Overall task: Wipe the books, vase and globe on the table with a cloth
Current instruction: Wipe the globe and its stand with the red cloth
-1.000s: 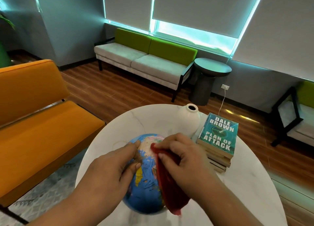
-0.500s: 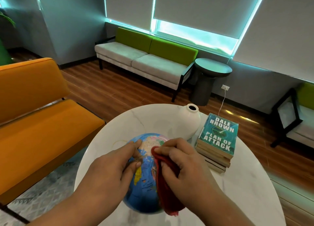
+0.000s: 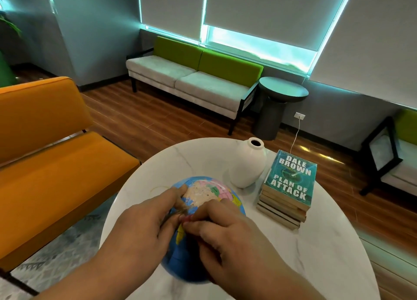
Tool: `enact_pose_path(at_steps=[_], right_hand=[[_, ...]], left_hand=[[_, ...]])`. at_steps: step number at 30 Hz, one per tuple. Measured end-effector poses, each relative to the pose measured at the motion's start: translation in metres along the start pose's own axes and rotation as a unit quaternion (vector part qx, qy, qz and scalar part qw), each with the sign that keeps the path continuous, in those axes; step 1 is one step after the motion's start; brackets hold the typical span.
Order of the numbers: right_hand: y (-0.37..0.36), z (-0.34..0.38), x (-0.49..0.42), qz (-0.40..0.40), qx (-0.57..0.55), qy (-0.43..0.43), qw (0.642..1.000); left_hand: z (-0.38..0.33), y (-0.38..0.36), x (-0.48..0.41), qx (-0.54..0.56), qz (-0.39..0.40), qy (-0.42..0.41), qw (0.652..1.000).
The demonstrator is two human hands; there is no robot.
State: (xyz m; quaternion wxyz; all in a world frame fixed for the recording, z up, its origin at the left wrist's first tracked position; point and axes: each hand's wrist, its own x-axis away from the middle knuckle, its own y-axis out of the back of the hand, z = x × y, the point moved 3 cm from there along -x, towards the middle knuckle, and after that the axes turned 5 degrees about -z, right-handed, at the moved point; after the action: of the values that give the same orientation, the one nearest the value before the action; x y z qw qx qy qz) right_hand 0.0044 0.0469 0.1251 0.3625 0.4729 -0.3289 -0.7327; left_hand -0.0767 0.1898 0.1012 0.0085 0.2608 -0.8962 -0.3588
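A blue globe [image 3: 203, 189] sits on the round white marble table [image 3: 316, 254] right in front of me. My left hand [image 3: 140, 227] grips the globe's left side, fingers curled over the top. My right hand [image 3: 228, 236] covers the globe's right front and holds a red cloth [image 3: 186, 219] bunched beneath it; only a sliver of red shows at the fingertips. A white vase [image 3: 248, 164] stands upright behind the globe. A stack of books [image 3: 286, 191], teal cover on top, lies right of the vase.
An orange bench [image 3: 45, 159] stands close to the table's left side. A green and grey sofa [image 3: 194, 78] and a dark round side table [image 3: 277, 103] line the far wall. A chair [image 3: 392, 150] is at the right, on wooden floor.
My right hand slid left across the globe until its fingertips met my left hand, and the red cloth that hung down is now almost hidden beneath it. The globe's pale landmass now shows on top.
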Motion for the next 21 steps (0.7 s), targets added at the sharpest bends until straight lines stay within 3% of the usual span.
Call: enact_pose_path(at_steps=[5, 10, 12, 18, 21], right_hand=[[0.011, -0.011, -0.004, 0.047, -0.009, -0.018, 0.999], [0.023, -0.051, -0.01, -0.049, -0.048, -0.217, 0.974], [0.023, -0.058, -0.009, -0.055, -0.038, -0.259, 0.963], [0.012, -0.023, -0.006, 0.022, -0.049, -0.109, 0.993], [0.02, -0.045, -0.013, 0.01, -0.071, -0.171, 0.983]], left_hand=[[-0.002, 0.001, 0.0, 0.003, -0.011, 0.003, 1.0], [0.001, 0.0, 0.0, 0.005, -0.013, 0.014, 1.0], [0.0, -0.002, 0.001, 0.009, -0.013, 0.015, 1.0], [-0.004, -0.001, 0.003, -0.014, -0.009, -0.009, 1.0], [-0.006, 0.0, 0.001, -0.012, -0.008, -0.019, 1.0]])
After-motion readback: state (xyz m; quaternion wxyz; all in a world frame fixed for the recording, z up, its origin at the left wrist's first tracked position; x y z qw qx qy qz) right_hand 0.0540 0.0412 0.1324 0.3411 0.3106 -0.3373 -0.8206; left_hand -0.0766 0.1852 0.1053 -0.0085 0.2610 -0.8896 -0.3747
